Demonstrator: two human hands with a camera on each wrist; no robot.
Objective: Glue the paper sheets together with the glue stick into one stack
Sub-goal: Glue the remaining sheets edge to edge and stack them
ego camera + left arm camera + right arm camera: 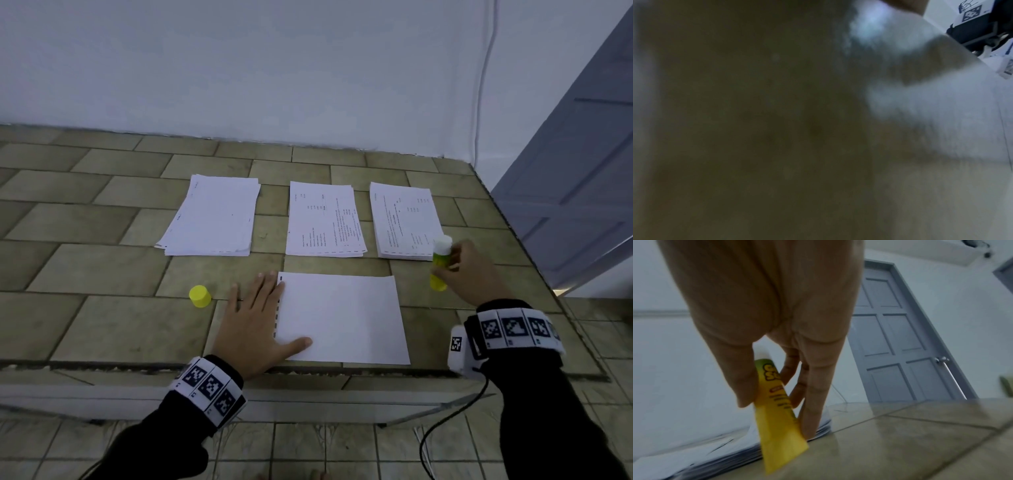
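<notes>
- Head view: we look down on a tan tiled counter (102, 267). Along its far edge lie three piles of white paper sheets: a blank-topped left pile (212, 216), a printed middle pile (323, 221) and a printed right pile (404, 221). Near the front edge lies a single blank white sheet (342, 318). Our left hand (255, 329) rests flat with straight fingers, thumb on the sheet's left edge. A yellow plastic cap (200, 296) stands just beside it. Our right hand (474, 274) grips the uncapped yellow-green glue stick (440, 262), white tip up, just beside the right pile's near corner.
- Left wrist view: dark and blurred; nothing to tell.
- Right wrist view: thumb and fingers (818, 386) curl round the tube (777, 410), its base touching the counter.
- We judge the work to be at an early stage: no glue shows on the front sheet, and three piles wait unjoined.
</notes>
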